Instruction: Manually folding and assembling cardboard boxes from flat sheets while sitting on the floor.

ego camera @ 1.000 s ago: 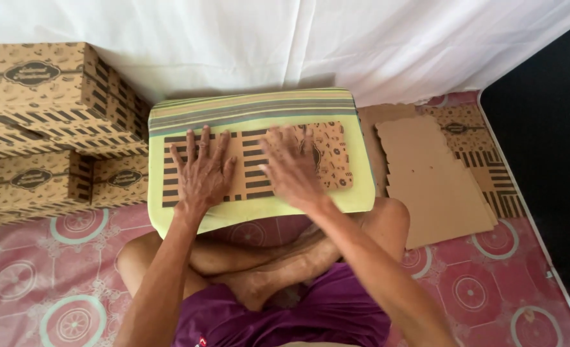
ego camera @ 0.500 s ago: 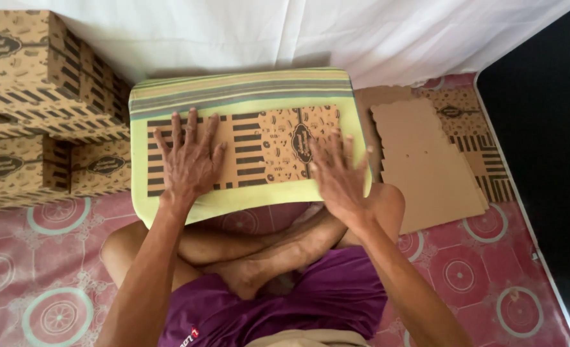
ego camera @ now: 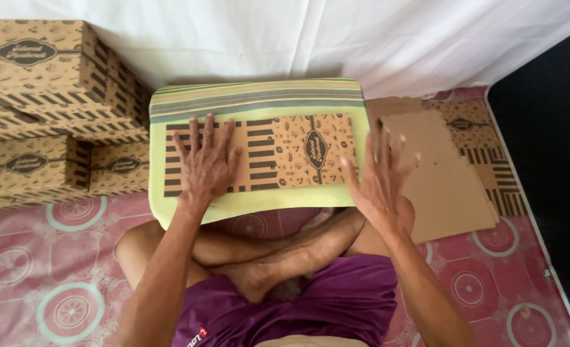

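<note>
Floor (ego camera: 53, 283): covered in a pink mat patterned with pale green and white circles, visible on both sides of the seated person. Rear of the scene: a white cloth (ego camera: 336, 38) hangs across the full width; a dark area borders the far right edge. To the left, printed brown cardboard boxes (ego camera: 41, 109) are stacked in two tiers, standing on the floor against the cloth. In front of the person's crossed legs (ego camera: 253, 250) lies a yellow-green cushion (ego camera: 259, 96) with striped bands along its far edge; its near edge rests over the knees. On the cushion lies a flat cardboard sheet (ego camera: 278, 154), printed with dark bars and a small oval label at centre, lying lengthwise across the cushion. To the right of the cushion, on the floor, sits a pile of flat cardboard blanks (ego camera: 445, 173), the topmost showing its plain brown side, printed ones showing beneath at the far edge. Left hand (ego camera: 204, 164): palm down, fingers spread, pressed flat on the left part of the flat cardboard sheet, grasping nothing. Right hand (ego camera: 378, 180): open, fingers spread and slightly blurred, positioned at the right edge of the cushion, between the sheet and the pile; whether it touches either cannot be determined. Both forearms extend forward over the knees. The person wears purple shorts (ego camera: 298, 302).
</note>
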